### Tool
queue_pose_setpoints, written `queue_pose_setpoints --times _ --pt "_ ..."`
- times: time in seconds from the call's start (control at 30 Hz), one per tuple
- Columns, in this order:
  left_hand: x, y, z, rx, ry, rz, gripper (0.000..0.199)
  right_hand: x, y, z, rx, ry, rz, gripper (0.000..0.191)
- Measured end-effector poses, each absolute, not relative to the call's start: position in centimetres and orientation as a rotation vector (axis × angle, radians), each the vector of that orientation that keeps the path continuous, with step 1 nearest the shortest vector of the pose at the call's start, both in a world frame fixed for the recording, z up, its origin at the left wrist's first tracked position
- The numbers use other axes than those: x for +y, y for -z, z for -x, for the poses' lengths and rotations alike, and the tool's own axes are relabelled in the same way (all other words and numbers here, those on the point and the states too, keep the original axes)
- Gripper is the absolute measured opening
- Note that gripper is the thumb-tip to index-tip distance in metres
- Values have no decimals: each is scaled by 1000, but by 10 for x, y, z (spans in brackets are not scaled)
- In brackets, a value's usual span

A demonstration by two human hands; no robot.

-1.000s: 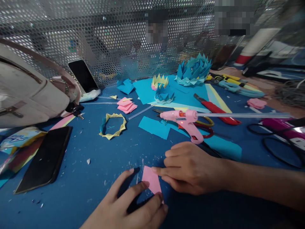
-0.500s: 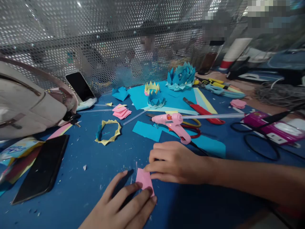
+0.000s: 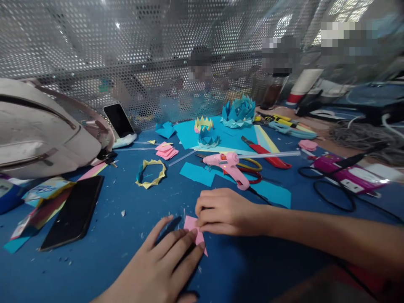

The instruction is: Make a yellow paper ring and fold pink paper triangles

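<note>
A small folded piece of pink paper (image 3: 190, 223) lies on the blue tabletop in front of me. My left hand (image 3: 164, 261) rests on its lower part, fingers stretched out and apart, with the fingertips pressing it down. From the right, my right hand (image 3: 225, 212) has its fingers curled closed and pinches the paper's right edge. Beyond the hands lies a pink glue gun (image 3: 229, 164) with a clear glue stick out of its back. Near it are blue paper strips (image 3: 197, 173). A yellow and blue paper ring (image 3: 151, 185) and a stack of pink paper squares (image 3: 166, 151) sit farther left.
At the back stand a blue paper flower (image 3: 239, 111) and small paper crowns (image 3: 208, 139). A red-handled cutter (image 3: 268, 153) and scissors lie behind the glue gun. On the right is a purple power strip (image 3: 350, 174) with cables. A phone (image 3: 74, 212) and white bag (image 3: 47, 134) occupy the left.
My left fingertips have shifted up along the pink paper, baring its lower corner. My right hand still grips its edge. The whole view has tilted and turned slightly left.
</note>
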State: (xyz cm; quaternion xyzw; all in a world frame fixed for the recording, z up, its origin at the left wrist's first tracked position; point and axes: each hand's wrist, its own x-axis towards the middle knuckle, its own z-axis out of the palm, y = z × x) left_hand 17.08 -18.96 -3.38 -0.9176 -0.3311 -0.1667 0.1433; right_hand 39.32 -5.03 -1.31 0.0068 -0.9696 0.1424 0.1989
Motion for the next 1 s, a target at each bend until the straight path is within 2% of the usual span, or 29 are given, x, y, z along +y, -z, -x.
queue_pose_setpoints --times 0.13,0.3,0.6,1.0 --pt "-192 26 -170 -987 393 2718 52 -54 13 -390 -2764 -477 106 26" --pt "-194 18 -172 -953 380 2680 53 -63 -6 -375 -2876 -703 449 15" --pt "-198 7 -170 -963 314 2690 52 -72 -44 -350 -3070 -734 547 21" --pt "-198 13 -170 -965 331 2676 52 -67 -52 -343 -3136 -868 603 14"
